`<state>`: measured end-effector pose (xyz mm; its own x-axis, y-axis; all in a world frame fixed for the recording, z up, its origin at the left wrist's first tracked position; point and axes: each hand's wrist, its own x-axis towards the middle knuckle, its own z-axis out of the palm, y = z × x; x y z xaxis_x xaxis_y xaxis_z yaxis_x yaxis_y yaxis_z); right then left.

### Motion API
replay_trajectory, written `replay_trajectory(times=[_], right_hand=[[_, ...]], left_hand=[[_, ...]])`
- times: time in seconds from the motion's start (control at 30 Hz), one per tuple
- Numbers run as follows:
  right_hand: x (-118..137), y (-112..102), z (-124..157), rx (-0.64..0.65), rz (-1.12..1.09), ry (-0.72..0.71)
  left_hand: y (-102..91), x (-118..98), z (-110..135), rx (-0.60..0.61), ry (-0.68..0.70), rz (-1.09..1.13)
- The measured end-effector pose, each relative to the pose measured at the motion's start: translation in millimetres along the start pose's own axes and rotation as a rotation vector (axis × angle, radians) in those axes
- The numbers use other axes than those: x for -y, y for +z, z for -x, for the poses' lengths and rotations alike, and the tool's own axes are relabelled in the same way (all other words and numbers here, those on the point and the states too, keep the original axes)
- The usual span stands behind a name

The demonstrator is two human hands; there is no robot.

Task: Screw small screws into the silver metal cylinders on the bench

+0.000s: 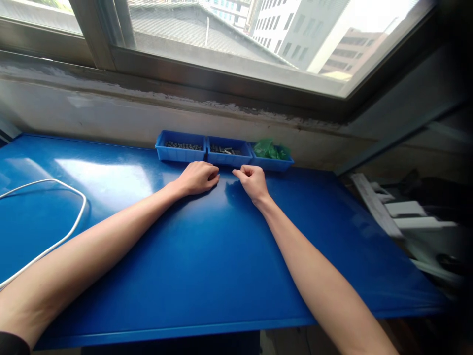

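Note:
My left hand rests on the blue tabletop with its fingers curled in, just in front of the left and middle bins. Whatever its fingers may hold is hidden. My right hand is closed a little above the table, thumb pointing left toward my left hand; anything in it is too small or covered to make out. Behind the hands stand three joined blue bins. Many small dark metal pieces lie in the left bin, longer metal pins or cylinders in the middle bin, and a green plastic bag in the right bin.
A white cable loops across the left of the blue table and passes by my left forearm. The wall and window frame rise behind the bins. White boxes or parts lie beyond the table's right edge.

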<state>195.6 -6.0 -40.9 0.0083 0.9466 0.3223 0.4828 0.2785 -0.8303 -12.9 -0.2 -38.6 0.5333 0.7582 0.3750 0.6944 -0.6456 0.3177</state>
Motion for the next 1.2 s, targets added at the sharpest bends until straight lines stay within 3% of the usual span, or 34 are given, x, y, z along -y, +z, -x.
replay_trajectory(times=[0.27, 0.4, 0.47, 0.57, 0.67, 0.73, 1.2], right_hand=[[2, 2, 1, -0.013, 0.02, -0.023], [7, -2, 4, -0.283, 0.199, -0.113], [7, -4, 4, -0.352, 0.359, -0.214], [3, -5, 3, -0.22, 0.556, -0.329], [-3, -2, 0, -0.085, 0.647, -0.347], [-6, -1, -1, -0.044, 0.662, -0.34], [0, -7, 1, -0.092, 0.77, -0.324]], left_hand=[[-0.4, 1, 1, -0.001, -0.002, 0.003], [-0.7, 0, 2, 0.008, -0.001, 0.002], [-0.2, 0, 2, 0.007, 0.008, -0.014], [1.6, -1, 2, -0.081, 0.037, -0.055], [4.1, -1, 2, -0.249, 0.065, -0.076], [5.7, -1, 2, -0.299, 0.09, -0.078], [10.6, 7, 0, -0.288, 0.118, -0.064]])
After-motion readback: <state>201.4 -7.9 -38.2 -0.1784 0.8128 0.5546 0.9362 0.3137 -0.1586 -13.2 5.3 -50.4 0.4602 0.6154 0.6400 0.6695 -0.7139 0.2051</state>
